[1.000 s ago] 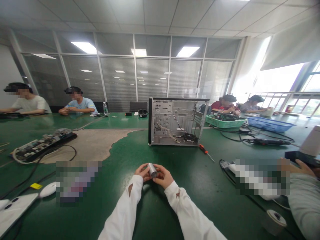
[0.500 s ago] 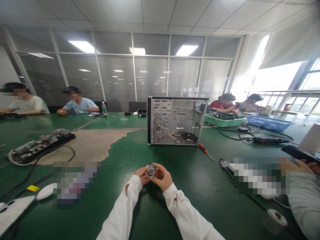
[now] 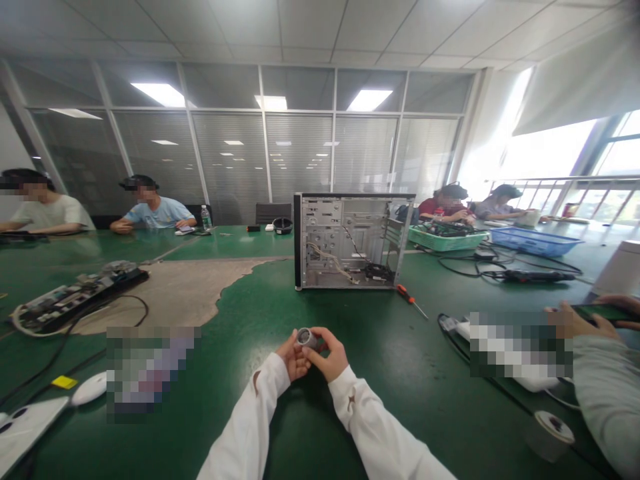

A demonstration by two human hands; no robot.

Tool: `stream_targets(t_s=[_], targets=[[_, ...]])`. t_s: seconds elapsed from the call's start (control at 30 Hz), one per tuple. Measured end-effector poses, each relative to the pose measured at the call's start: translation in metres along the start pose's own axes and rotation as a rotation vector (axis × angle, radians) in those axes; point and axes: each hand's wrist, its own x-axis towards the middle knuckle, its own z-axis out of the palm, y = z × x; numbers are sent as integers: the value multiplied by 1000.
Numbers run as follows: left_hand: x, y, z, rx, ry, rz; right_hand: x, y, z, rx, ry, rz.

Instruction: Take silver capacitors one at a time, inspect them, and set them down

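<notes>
Between my left hand and my right hand I hold a small silver metal cylinder. It lies on its side, and its round end faces left. The fingers of both hands curl around it, just above the green tabletop. White sleeves cover both my forearms. Ahead of my hands, an open computer case stands upright with its metal panels and internal cables showing. A red-handled screwdriver lies beside its lower right corner.
A circuit board assembly with cables lies on a tan mat at left. At right, a co-worker's hand holds a phone. A pixelated patch hides objects on each side. Green and blue baskets stand farther back.
The cylinder has turned from showing its round end toward me to lying sideways. My hands have shifted slightly down. The co-worker's phone has tilted flatter.
</notes>
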Motion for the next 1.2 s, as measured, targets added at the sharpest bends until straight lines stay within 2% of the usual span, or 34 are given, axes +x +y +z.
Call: stream_targets(t_s=[0.37, 0.47, 0.57, 0.67, 0.87, 0.97, 1.1, 1.2], targets=[[-6, -4, 3, -223, -332, -68, -2, 10, 10, 157, 32, 92], [-9, -2, 5, -228, -370, -82, -2, 11, 8, 236, -7, 114], [-10, 0, 7, -230, -350, -55, 0, 13, 5, 333, -51, 150], [-9, 1, 8, -224, -244, 1, 2, 17, 5, 432, -36, 206], [2, -2, 11, -169, 181, 169, 5, 25, 10, 542, 25, 319], [11, -7, 13, -95, 345, 264, 5, 26, 11, 517, 41, 315], [21, -13, 14, 161, 582, 495, 5, 22, 9, 418, 29, 252], [24, -14, 9, 284, 659, 575, 6, 19, 6, 373, 25, 235]])
